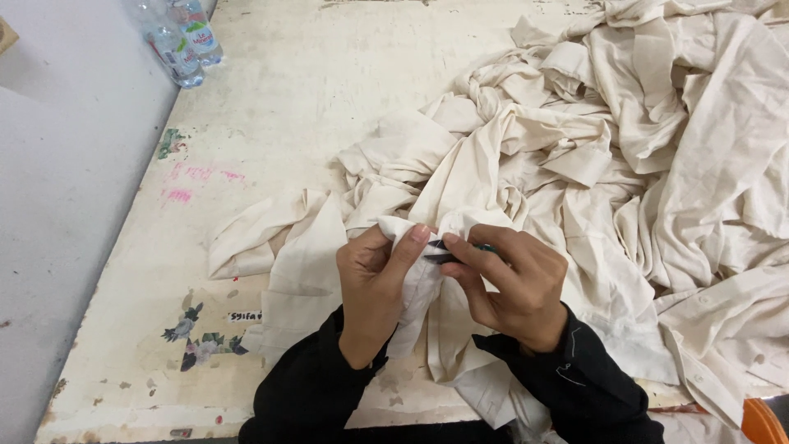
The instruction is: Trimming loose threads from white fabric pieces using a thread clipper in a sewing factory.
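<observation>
Both hands meet over a bunched fold of a cream garment (415, 288) near the table's front edge. My left hand (374, 284) pinches the cloth between thumb and fingers. My right hand (509, 284) grips a small dark tool with a green part (448, 251), its tip against the same fold, and touches the cloth too. What kind of tool it is I cannot tell. Black sleeves cover both wrists.
A big heap of cream garments (625, 140) fills the right half of the worn white table (279, 107). Two plastic water bottles (185, 37) lie at the far left corner. Pink marks and a flower sticker (197, 337) show on the tabletop. An orange object (764, 423) sits bottom right.
</observation>
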